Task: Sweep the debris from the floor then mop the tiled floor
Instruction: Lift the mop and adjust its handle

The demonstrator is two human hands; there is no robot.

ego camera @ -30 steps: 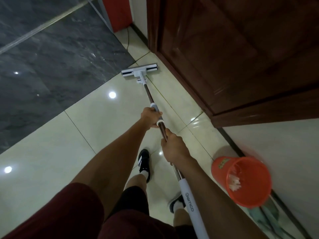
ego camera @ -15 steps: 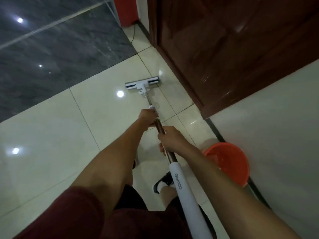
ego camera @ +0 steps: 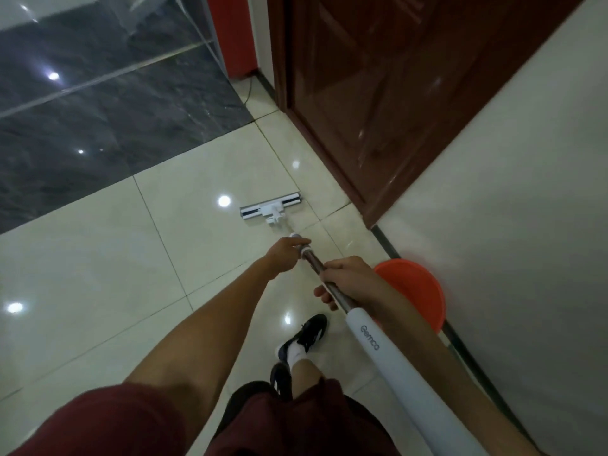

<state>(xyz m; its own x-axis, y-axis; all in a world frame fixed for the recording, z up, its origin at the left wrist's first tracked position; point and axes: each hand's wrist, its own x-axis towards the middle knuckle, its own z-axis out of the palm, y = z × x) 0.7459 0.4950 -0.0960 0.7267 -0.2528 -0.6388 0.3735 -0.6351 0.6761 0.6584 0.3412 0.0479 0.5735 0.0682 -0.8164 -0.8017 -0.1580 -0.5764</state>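
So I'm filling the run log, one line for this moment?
phase: mopping | left hand: grips mop pole | right hand: grips pole | mop head: flat on cream tile | orange bucket: by wall

An orange bucket stands on the floor against the pale wall. A dark wooden door is farther along. Something red, perhaps a cabinet, stands beyond it.

Mop head showing white with dark strips; handle showing white; floor tiles gleaming cream beside dark grey marbled tiles; bucket showing orange; door showing dark reddish-brown; sleeves appearing maroon; shoes black.
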